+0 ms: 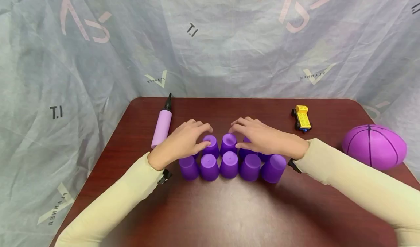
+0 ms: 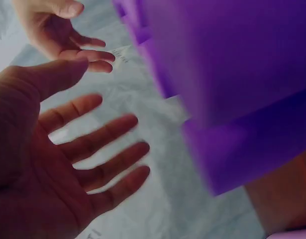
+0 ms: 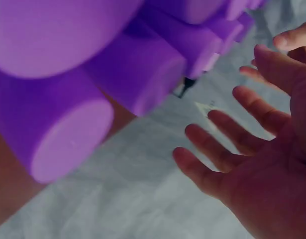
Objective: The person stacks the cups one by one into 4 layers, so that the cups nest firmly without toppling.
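- Dark red-brown table [image 1: 229,214] is extending beneath left hand [image 1: 183,139] and right hand [image 1: 264,136].
- Inverted purple tapered plastic cups [image 1: 229,165] are standing in two rows, beneath and between both hands.
- Purple oval ball [image 1: 375,148] with black lines is lying right of right hand.
- Both hands are hovering, fingers spread and relaxed.
- Lilac black-nozzled cylinder [image 1: 162,127] is lying just left of left hand.
- Yellow studded toy car [image 1: 302,118] is standing beyond right hand.

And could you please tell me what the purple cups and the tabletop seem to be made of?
Purple cups: probably plastic, satin finish; smooth walls catch soft highlights. Tabletop: wood or printed laminate, slightly glossy; it shows reddish streaks and a pale sheen. I cannot tell which.
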### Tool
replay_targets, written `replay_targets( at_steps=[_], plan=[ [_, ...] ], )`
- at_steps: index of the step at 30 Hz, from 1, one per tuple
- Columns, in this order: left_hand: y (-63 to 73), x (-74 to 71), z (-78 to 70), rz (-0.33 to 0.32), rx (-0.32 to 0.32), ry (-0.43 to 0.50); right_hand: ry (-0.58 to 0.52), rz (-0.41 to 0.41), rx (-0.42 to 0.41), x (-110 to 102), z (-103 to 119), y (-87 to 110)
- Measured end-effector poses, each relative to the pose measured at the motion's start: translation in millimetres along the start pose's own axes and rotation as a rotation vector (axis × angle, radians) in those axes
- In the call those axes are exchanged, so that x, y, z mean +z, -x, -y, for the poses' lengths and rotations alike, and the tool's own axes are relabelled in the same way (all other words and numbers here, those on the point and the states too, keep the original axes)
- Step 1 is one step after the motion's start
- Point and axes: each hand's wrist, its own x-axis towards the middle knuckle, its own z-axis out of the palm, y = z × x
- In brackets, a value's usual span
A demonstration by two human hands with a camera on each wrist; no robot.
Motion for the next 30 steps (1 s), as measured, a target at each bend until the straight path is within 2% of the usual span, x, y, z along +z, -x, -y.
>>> replay_targets(
  at_steps=[3,9,24,30],
  plan=[
    [-3.4,7.1,1.5,0.030,0.047,-0.037,-0.006,0.033,-0.028,6.8,-4.4,-7.1],
    [-5.7,17.0,2.5,0.049,0.063,-0.049,-0.004,0.096,-0.002,15.2,-5.9,-13.2],
    [-10.5,23.7,5.1,0.043,0.029,-0.082,0.025,0.034,0.052,22.2,-6.4,-24.3],
    [-11.0,23.8,6.0,0.030,0.029,-0.060,0.020,0.011,0.003,25.1,-8.3,-25.8]
  ],
)
